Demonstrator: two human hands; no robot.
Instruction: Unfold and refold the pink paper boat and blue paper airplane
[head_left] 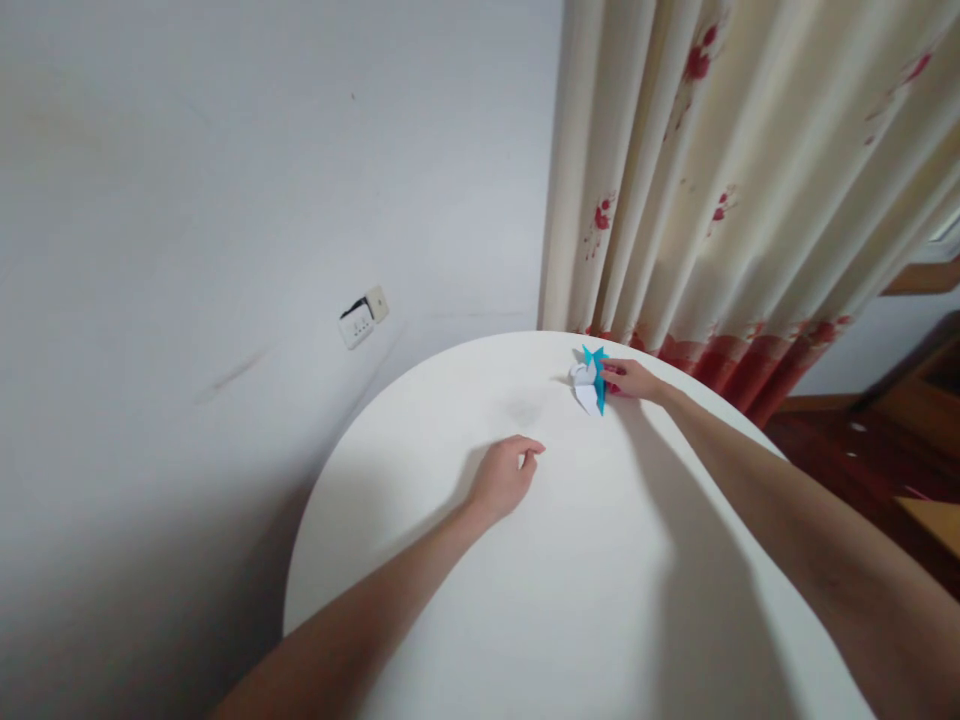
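A small folded paper figure (589,382), blue on one side and white on the other, sits near the far edge of a round white table (570,600). My right hand (634,380) reaches across the table and pinches the figure's right side with its fingertips. My left hand (504,476) rests on the tabletop nearer to me, fingers loosely curled, thumb and forefinger close together, holding nothing. It lies well apart from the paper, to its lower left.
A white wall (225,200) stands behind and left of the table, with a loose wall socket (363,318) low down. Cream curtains (735,180) with red flowers hang at the right, behind the table's far edge. Dark wooden floor (862,450) shows at right.
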